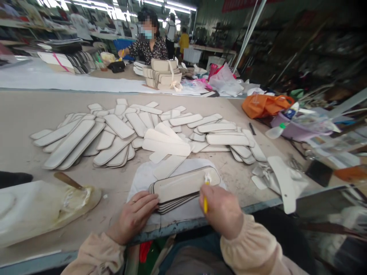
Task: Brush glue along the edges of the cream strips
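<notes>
Right hand (222,208) clenched on a yellow-handled tool (205,203) at the right end of a panel stack (180,185), on white sheeting (138,177). Left hand (135,217) touches the panel stack's left end; grip cannot be told. Red banner (241,4) (any lettering illegible) behind.

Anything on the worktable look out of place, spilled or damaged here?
Two things stand out. At right, a long pale strip juts past the edge of the table. At left, the white container has messy, yellowish residue around its opening, and a small white fleck lies on the tabletop nearby.
</notes>
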A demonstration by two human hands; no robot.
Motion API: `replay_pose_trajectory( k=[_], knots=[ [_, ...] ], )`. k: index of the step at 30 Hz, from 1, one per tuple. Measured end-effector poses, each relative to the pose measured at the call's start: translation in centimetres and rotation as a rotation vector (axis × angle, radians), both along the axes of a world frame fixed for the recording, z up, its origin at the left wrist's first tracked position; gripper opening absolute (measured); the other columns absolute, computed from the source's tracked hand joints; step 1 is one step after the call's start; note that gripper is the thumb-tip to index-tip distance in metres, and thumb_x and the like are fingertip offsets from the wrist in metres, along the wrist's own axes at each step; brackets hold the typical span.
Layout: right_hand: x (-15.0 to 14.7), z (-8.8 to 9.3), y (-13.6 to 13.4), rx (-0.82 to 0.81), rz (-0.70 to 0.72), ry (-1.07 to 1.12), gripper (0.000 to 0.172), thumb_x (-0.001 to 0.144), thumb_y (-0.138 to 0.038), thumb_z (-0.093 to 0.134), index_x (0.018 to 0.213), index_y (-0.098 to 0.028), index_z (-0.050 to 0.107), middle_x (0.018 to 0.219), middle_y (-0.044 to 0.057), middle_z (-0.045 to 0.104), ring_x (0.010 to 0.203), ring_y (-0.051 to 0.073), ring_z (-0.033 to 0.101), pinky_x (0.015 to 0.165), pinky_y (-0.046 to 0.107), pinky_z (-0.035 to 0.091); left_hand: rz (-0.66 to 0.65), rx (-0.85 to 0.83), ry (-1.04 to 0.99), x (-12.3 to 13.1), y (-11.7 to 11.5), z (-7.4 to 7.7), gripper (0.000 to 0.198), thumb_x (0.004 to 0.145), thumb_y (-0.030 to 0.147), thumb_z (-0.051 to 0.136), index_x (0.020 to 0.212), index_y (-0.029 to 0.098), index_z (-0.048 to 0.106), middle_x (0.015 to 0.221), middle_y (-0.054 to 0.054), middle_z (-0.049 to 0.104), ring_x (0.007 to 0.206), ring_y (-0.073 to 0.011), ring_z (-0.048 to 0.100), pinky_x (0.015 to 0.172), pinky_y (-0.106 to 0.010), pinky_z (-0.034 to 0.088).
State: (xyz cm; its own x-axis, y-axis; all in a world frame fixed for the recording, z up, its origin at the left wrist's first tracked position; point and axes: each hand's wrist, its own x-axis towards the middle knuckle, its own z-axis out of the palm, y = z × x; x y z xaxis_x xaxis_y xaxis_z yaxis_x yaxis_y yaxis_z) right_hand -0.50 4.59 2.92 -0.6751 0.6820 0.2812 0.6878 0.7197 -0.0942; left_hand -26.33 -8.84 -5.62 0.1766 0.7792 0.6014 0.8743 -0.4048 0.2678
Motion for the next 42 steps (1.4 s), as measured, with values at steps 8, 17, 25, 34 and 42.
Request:
replay_pose_trajectory(
  k=[8,17,25,34,42],
  knots=[
    [-6.1,1.1,-5.3,-0.3,0.201,0.176,0.015,0.085,-0.023,0.048,0.076,-0.02,0.06,0.066,0.004,0.064,0.063,0.018,0.059,0.057,0.029,0.035,-0.012,0.031,0.032,-0.2,0.0,0.1,0.022,0.089,0.01,0.055,0.108,0.017,0.066,0.104,-0.008,0.071,0.105,-0.0202,0.062,0.094,-0.036,0.054],
    [-2.6,-0.7,0.4,-0.944,-0.183,0.736,0.023,0.086,-0.037,0.052,0.076,-0.021,0.066,0.051,-0.004,0.05,0.049,0.013,0.048,0.049,0.025,0.039,0.002,0.037,-0.01,0.0,0.2,0.7,0.023,0.088,0.014,0.059,0.108,0.022,0.066,0.102,-0.005,0.073,0.097,-0.0159,0.067,0.095,-0.035,0.054],
    [4.6,0.7,5.4,-0.513,-0.383,0.606,0.023,0.085,-0.035,0.051,0.075,-0.02,0.066,0.059,0.003,0.06,0.056,0.019,0.057,0.054,0.03,0.044,-0.013,0.027,0.005,-0.1,0.2,0.4,0.022,0.087,0.012,0.06,0.107,0.02,0.066,0.104,-0.005,0.072,0.1,-0.0166,0.066,0.099,-0.038,0.053],
    [-2.7,-0.6,-2.1,-0.851,0.053,0.73,0.025,0.092,-0.032,0.047,0.08,-0.02,0.065,0.069,0.0,0.063,0.065,0.014,0.059,0.062,0.023,0.045,-0.008,0.02,0.027,0.1,0.3,0.7,0.024,0.085,0.008,0.062,0.106,0.018,0.067,0.102,-0.006,0.071,0.098,-0.0172,0.064,0.097,-0.037,0.054],
    [5.3,-0.5,4.7,-0.675,-0.354,0.713,0.023,0.086,-0.039,0.053,0.078,-0.02,0.065,0.051,-0.003,0.049,0.049,0.014,0.048,0.05,0.026,0.039,-0.003,0.015,0.018,0.2,0.3,0.7,0.025,0.084,0.009,0.063,0.107,0.018,0.067,0.103,-0.006,0.071,0.099,-0.0178,0.065,0.096,-0.038,0.055]
  ],
)
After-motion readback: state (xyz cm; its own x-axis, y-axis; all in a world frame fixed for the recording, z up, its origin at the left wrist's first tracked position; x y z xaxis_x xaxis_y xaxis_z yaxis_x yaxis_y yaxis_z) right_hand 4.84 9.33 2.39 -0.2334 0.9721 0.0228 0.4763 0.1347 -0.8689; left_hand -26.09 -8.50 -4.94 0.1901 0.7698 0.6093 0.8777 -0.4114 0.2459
